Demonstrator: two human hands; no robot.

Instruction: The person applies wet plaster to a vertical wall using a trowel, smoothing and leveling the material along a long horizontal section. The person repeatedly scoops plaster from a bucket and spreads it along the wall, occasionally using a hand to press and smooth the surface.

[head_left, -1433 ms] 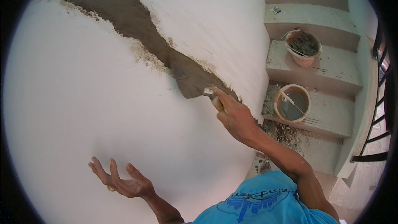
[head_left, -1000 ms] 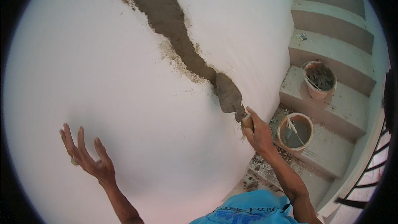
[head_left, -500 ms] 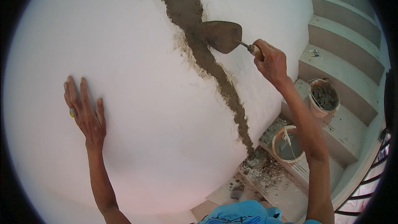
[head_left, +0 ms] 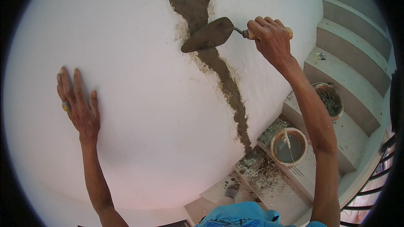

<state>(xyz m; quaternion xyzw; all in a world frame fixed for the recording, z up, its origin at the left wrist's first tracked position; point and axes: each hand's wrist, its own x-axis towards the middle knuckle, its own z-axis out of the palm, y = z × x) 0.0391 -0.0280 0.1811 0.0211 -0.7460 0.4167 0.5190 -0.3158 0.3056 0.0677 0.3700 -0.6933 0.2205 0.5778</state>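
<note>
A long strip of wet grey-brown mortar (head_left: 230, 85) runs down the white wall (head_left: 139, 113), with ragged, smeared edges. My right hand (head_left: 272, 42) is closed round the wooden handle of a pointed trowel (head_left: 209, 35). Its blade lies across the strip, with the tip reaching past the left edge onto the white surface. Whether the whole blade touches the mortar, I cannot tell. Well to the left, my left hand (head_left: 80, 105) rests on the wall, fingers stretched out and apart, a ring with a yellow stone on one finger.
Stairs (head_left: 351, 69) curve up along the right. A bucket of mortar (head_left: 329, 101), partly behind my right forearm, stands on a step. Below it is a bucket of cloudy water (head_left: 289, 147). Mortar crumbs (head_left: 269, 170) litter the lower step. Dark railing bars (head_left: 370, 191) line the right edge.
The trowel blade has swung round, and its tip has moved left and down across the strip. My right hand has turned on the handle. My left hand sits slightly higher and farther left in view.
</note>
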